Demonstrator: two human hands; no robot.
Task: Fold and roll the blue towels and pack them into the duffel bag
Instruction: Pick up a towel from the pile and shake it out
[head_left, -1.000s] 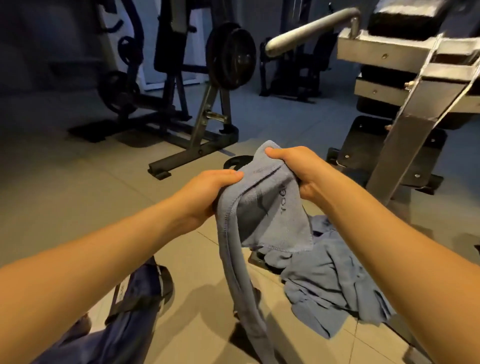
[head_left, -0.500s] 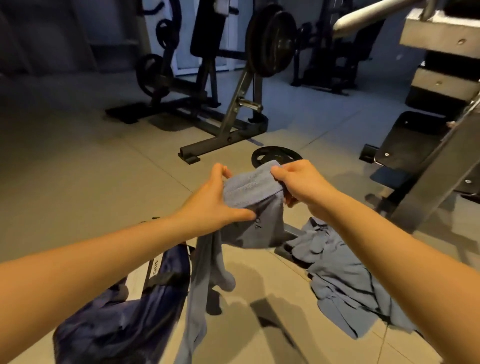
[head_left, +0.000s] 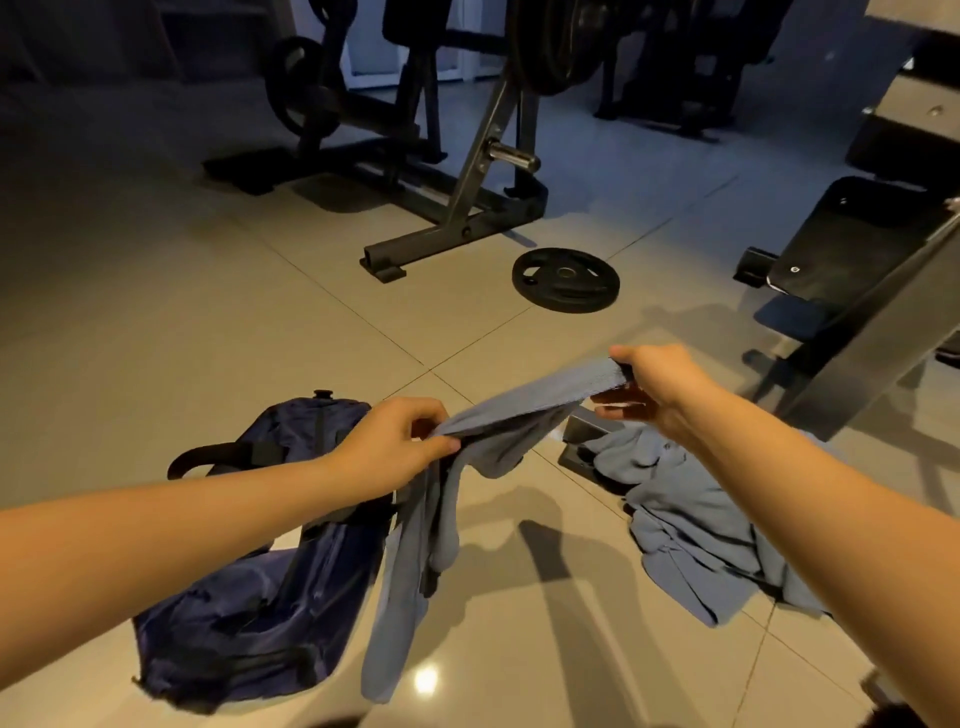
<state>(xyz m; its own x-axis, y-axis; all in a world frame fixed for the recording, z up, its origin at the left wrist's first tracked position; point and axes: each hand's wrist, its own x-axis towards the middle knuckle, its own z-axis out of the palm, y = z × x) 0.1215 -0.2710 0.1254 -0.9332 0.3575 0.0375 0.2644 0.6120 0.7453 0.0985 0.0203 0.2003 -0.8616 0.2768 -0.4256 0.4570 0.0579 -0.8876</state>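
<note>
Both grips are clamped on one blue towel (head_left: 524, 410). The left grip (head_left: 395, 447) pinches a bunched edge of it between thumb and curled fingers, lower and nearer the person. The right grip (head_left: 660, 384) holds the other end higher and farther out, with the thumb on top and the fingers folded under the cloth. Between the two, the towel is pulled into a taut, slanting band in the air, rising from left to right. Below the left grip the remainder hangs in long loose folds, its lower end close to the tiled floor (head_left: 156, 338); I cannot tell whether it touches the tiles.

The duffel bag (head_left: 249, 613), dark navy with black straps and a black handle loop, lies slumped on the floor beneath the left forearm, just beside the hanging cloth. The arm hides part of it, and I cannot make out whether it is unzipped. Over to the right, under the right forearm, a heap of blue towels (head_left: 691, 525) lies crumpled on the floor, its far edge against a dark metal foot (head_left: 582, 431) of some gym equipment. Heap and bag sit well apart, with the hanging towel between them.

Farther back, a black weight plate (head_left: 565, 279) lies flat on the tiles near the base of a dark steel machine frame (head_left: 457, 208). At the right edge stands a slanted black pad (head_left: 857, 249) on a grey frame. The room is dim.
</note>
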